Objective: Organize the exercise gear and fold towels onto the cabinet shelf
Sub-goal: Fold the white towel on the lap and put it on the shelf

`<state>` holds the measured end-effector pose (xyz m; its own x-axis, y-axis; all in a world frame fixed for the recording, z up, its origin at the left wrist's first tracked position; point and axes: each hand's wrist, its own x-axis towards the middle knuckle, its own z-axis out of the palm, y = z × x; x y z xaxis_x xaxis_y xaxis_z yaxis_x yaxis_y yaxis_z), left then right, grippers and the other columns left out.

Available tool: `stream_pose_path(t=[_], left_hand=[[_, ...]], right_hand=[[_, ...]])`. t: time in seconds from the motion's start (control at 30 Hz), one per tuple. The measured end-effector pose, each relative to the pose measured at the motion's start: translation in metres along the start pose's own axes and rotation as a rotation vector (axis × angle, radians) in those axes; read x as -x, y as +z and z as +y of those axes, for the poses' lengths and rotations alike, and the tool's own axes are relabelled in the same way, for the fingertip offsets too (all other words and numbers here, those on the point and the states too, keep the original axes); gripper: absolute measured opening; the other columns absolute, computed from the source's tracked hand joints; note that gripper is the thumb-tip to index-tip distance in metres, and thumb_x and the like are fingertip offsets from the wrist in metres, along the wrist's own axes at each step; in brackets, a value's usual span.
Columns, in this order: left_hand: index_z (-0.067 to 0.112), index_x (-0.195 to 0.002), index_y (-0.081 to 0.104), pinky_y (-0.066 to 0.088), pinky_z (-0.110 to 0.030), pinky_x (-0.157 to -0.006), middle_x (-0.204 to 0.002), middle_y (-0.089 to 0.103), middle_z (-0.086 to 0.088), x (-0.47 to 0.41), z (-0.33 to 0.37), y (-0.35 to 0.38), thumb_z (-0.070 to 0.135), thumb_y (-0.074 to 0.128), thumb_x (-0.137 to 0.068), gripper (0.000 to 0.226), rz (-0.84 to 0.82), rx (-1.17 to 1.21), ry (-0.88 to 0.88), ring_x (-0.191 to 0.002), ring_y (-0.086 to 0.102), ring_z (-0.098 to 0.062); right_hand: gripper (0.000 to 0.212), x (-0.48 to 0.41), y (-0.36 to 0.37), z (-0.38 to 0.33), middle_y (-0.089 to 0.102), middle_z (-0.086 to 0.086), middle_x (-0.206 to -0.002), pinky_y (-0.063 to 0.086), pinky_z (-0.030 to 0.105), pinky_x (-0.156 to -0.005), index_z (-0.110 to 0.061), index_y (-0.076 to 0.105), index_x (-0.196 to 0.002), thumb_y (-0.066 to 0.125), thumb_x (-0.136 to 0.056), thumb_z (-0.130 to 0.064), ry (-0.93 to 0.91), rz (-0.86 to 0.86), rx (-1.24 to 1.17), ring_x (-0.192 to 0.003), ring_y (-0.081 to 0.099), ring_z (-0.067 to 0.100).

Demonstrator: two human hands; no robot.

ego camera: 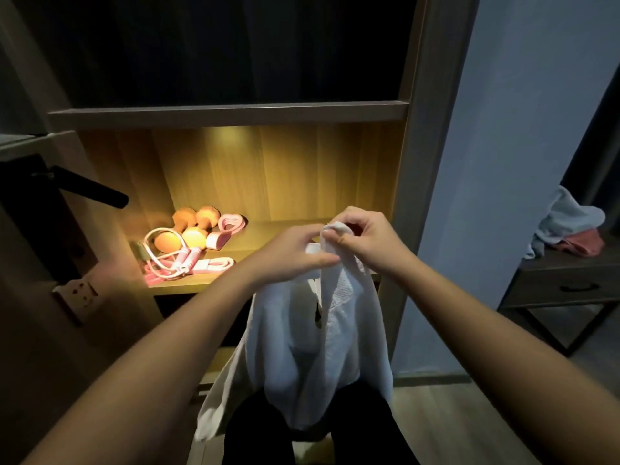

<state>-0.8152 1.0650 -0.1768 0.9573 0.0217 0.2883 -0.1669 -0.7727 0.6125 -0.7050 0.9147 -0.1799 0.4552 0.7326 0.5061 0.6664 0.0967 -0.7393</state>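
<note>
Both hands, left hand (pixel 295 253) and right hand (pixel 362 239), pinch a white towel's (pixel 322 347) top edge mid-fold; likely next, halving it for the shelf (pixel 285 236)

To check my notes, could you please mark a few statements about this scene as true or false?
1. The left hand and the right hand both hold the white towel near its top. True.
2. The dumbbells sit at the left of the lit shelf. True.
3. The white towel lies folded on the lit shelf. False: it hangs unfolded from the hands.
4. The side table holds the dumbbells. False: crumpled cloths lie on it.
</note>
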Motion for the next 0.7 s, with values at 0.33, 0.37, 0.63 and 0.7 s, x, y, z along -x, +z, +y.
stream_pose_path(t=[0.33, 0.37, 0.63, 0.7], left_hand=[[0.034, -0.089, 0.069, 0.045, -0.012, -0.070, -0.083, 0.071, 0.022, 0.016, -0.010, 0.004, 0.029, 0.066, -0.087, 0.006, 0.380, 0.200, -0.023, -0.079, 0.062, 0.008], [0.034, -0.089, 0.068, 0.047, -0.016, -0.072, -0.083, 0.071, 0.020, 0.018, -0.015, 0.000, 0.030, 0.065, -0.087, 0.005, 0.445, 0.216, -0.041, -0.081, 0.063, 0.005], [0.020, -0.096, 0.068, 0.047, -0.026, -0.077, -0.093, 0.070, -0.003, 0.031, -0.053, 0.003, 0.027, 0.063, -0.090, 0.011, 0.660, 0.187, -0.198, -0.086, 0.062, -0.008], [0.017, -0.097, 0.069, 0.048, -0.026, -0.077, -0.093, 0.071, -0.004, 0.033, -0.059, 0.006, 0.024, 0.063, -0.092, 0.010, 0.676, 0.181, -0.227, -0.085, 0.062, -0.008]], right_hand=[[0.035, 0.065, -0.002, 0.079, 0.071, -0.001, -0.109, 0.055, 0.030, -0.088, -0.013, 0.067, -0.112, 0.076, -0.082, -0.029, 0.369, -0.523, 0.009, -0.101, 0.067, 0.013], [0.034, 0.075, 0.002, 0.095, 0.071, -0.002, -0.108, 0.054, 0.030, -0.088, -0.013, 0.068, -0.110, 0.078, -0.081, -0.029, 0.426, -0.568, 0.067, -0.100, 0.067, 0.012], [0.017, 0.144, 0.019, 0.189, 0.062, -0.003, -0.084, 0.045, 0.024, -0.068, -0.020, 0.062, -0.081, 0.075, -0.079, -0.029, 0.679, -0.513, 0.348, -0.082, 0.059, 0.016], [0.015, 0.153, 0.017, 0.200, 0.061, -0.004, -0.081, 0.043, 0.020, -0.064, -0.025, 0.057, -0.075, 0.070, -0.080, -0.019, 0.723, -0.401, 0.374, -0.081, 0.059, 0.017]])
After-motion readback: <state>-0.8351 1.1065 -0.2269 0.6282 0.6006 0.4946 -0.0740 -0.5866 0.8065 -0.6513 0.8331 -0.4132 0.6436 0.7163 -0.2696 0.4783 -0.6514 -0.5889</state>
